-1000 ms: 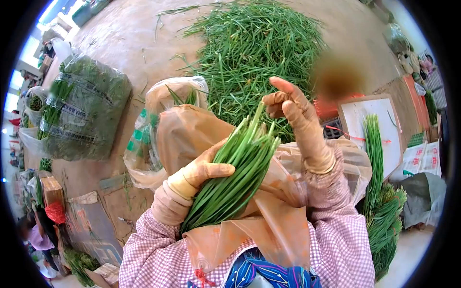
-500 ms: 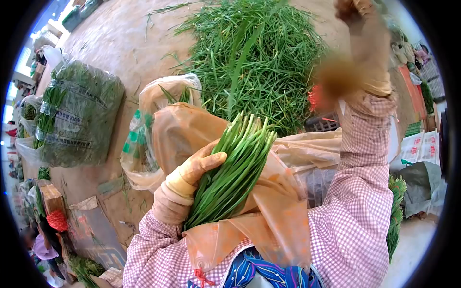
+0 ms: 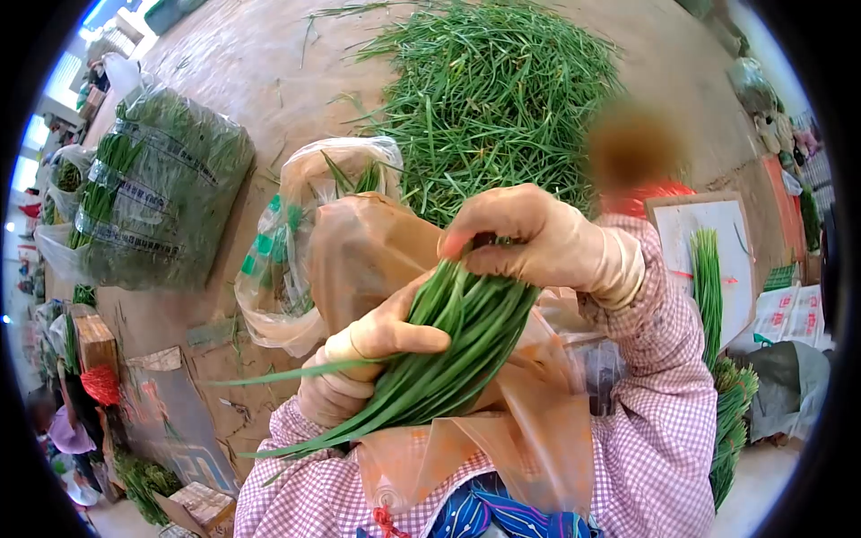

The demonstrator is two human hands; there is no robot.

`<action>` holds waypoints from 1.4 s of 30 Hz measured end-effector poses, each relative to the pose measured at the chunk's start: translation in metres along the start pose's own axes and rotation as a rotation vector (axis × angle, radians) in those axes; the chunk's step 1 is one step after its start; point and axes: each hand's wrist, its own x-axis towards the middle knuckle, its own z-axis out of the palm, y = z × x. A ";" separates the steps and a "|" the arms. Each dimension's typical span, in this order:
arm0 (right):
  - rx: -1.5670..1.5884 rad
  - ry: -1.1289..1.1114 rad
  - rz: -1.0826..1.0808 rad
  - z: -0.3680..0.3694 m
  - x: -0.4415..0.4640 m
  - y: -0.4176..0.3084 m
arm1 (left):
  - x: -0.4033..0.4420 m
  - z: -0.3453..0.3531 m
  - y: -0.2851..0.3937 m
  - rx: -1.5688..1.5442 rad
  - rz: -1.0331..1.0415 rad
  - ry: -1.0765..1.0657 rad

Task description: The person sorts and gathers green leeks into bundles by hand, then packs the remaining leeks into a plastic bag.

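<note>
So the left hand [image 3: 381, 334] has its grip closed around a fat bunch of long green leaves [image 3: 466, 332], thumb laid across the front, and the right hand [image 3: 529, 238] has its fingers curled in a narrow grip over the bunch's upper ends. Both hands look gloved, in a tan, stretchy sort of material. The bunch is tilted over the lap, above an orange-brown plastic apron [image 3: 475, 439], with a couple of loose leaves poking out to the left. Just beyond the hands there's a big messy heap of loose greens [image 3: 502, 90] on the floor [image 3: 269, 54]. Writing-wise, the big wrapped bale [image 3: 170, 197] on the left has dark printing running in bands across its clear plastic, but it's too small and warped for me to read. The white packaging [image 3: 789, 312] over on the right has red characters, also not legible here, and the grey sheet [image 3: 184, 421] at lower left shows faded red and pale blue lettering I can't make out. Another bunch of greens [image 3: 707, 287] lies partly on a white board [image 3: 686, 222] at the right.
</note>
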 end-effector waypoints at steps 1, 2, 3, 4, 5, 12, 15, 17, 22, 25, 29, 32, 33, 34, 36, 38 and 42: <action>-0.022 0.186 -0.012 0.002 -0.002 0.003 | 0.001 -0.001 0.002 0.033 0.005 0.005; 0.205 0.326 0.130 0.004 -0.007 0.004 | 0.000 -0.001 0.002 0.064 0.010 0.014; 0.164 0.481 0.115 0.002 -0.010 0.006 | 0.002 -0.010 0.000 0.105 0.017 0.011; 0.127 0.637 0.103 0.001 -0.013 0.008 | 0.001 -0.011 0.000 0.102 0.026 0.016; 0.055 0.730 0.055 0.001 -0.018 0.012 | 0.000 -0.011 -0.001 0.094 0.048 0.034; -0.002 0.451 0.387 0.024 -0.036 0.009 | 0.000 -0.030 -0.010 0.276 0.145 0.059; 0.342 0.414 0.475 0.028 -0.038 0.019 | -0.003 -0.027 -0.012 0.272 0.167 0.079; 0.284 0.435 0.569 0.029 -0.032 0.002 | -0.003 -0.027 -0.014 0.161 0.132 0.070; 0.215 0.532 0.530 0.034 -0.032 0.006 | -0.007 -0.035 -0.014 0.253 0.220 0.048; 0.459 0.436 0.391 0.033 -0.037 0.014 | 0.007 -0.046 -0.021 0.092 0.315 -0.145; 0.578 0.343 0.313 0.036 -0.029 0.007 | -0.006 -0.036 -0.013 0.096 0.276 -0.126; 0.626 0.557 0.409 0.044 -0.030 0.002 | -0.033 -0.002 0.002 -0.140 0.083 0.159; 0.569 0.479 0.414 0.037 -0.036 0.012 | -0.032 -0.008 0.001 -0.141 0.126 0.113; 0.529 0.381 0.413 0.027 -0.041 0.019 | -0.026 -0.012 -0.003 -0.145 0.156 0.104; 0.403 0.197 0.523 0.018 -0.031 -0.003 | -0.020 -0.014 -0.002 -0.058 0.167 0.081; 0.534 0.215 0.483 0.016 -0.030 -0.003 | -0.019 -0.011 -0.001 -0.056 0.168 0.126; 0.557 0.209 0.242 0.014 -0.040 0.011 | -0.014 -0.022 -0.006 0.052 0.164 0.128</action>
